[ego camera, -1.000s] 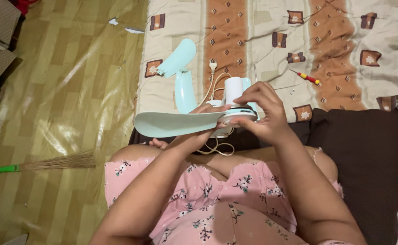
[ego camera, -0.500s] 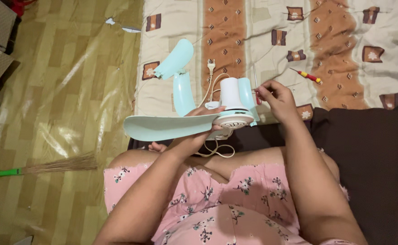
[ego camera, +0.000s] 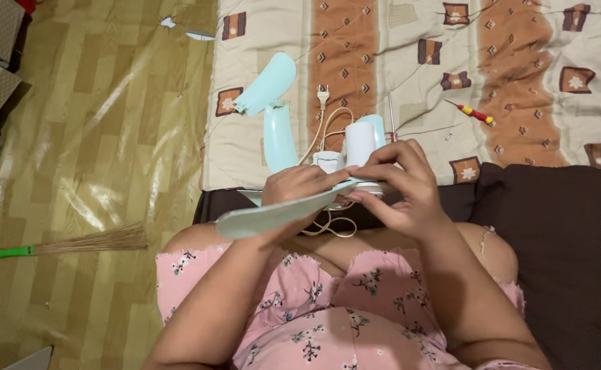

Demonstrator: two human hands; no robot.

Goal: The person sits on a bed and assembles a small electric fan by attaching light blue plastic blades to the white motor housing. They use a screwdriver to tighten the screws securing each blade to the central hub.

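left hand [ego camera: 300,186] wraps the pale green fan blade [ego camera: 266,216] above the lap; right hand [ego camera: 393,185] pinches the fan hub [ego camera: 362,183]. keep the blade steady, turning gently. behind, motor housing [ego camera: 359,142], screwdriver [ego camera: 475,114] on the bed [ego camera: 520,62].

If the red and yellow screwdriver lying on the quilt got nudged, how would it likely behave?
The screwdriver looks small and slim, so probably light and stiff. Its rounded handle suggests it could roll, though the soft, wrinkled quilt would likely stop it quickly. It lies apart from both hands, so nothing steadies it.
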